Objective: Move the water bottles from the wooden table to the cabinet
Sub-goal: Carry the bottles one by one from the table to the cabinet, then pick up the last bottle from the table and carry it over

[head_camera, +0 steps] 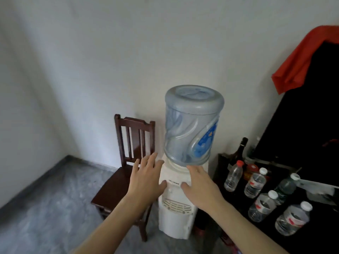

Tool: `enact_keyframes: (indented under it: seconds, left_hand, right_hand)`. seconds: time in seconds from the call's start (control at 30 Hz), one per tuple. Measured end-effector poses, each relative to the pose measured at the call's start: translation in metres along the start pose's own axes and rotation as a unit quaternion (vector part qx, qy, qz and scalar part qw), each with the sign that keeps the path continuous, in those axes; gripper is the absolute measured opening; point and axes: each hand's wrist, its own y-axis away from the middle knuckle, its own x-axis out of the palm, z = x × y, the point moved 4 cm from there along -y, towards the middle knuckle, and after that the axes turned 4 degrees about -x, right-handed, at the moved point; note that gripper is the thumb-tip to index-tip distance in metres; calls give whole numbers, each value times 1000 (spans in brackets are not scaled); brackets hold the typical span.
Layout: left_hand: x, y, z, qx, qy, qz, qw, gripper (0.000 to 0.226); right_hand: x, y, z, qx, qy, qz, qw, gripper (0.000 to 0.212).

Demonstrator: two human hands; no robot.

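Several clear plastic water bottles stand on a dark cabinet top (311,241) at the right: one with a red cap (233,177), and white-capped ones (255,183), (263,207), (291,219), with a greenish one (286,186) behind. My left hand (146,177) and my right hand (199,187) are stretched out in front of me with fingers spread, empty, in front of a white water dispenser (174,208). Neither hand touches a bottle. The wooden table is out of view.
A large blue jug (192,123) sits on the dispenser. A dark wooden chair (128,162) stands to its left against the white wall. A dark glass bottle (240,151) and a black screen draped with red cloth (300,57) stand on the cabinet. The floor is grey.
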Motion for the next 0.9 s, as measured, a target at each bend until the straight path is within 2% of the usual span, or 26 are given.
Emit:
enact_keyframes:
  seconds: [0.27, 0.47, 0.6, 0.73, 0.9]
  left_hand:
    - [-38, 75, 89, -203, -44, 7, 978, 70]
    - [-51, 172, 125, -365, -47, 1, 930, 68]
    - [-58, 264, 147, -477, -44, 4, 878, 68]
    - [-75, 364, 159, -589, -45, -3, 807, 68]
    - [-100, 486, 152, -690, -56, -12, 722, 70]
  right_hand:
    - [23, -16, 109, -195, 35, 65, 978, 62]
    - [65, 19, 183, -350, 27, 163, 922, 62]
    - [106, 68, 242, -440, 21, 221, 870, 65]
    - [135, 136, 296, -521, 21, 259, 813, 66]
    - [163, 233, 359, -604, 16, 306, 736, 66]
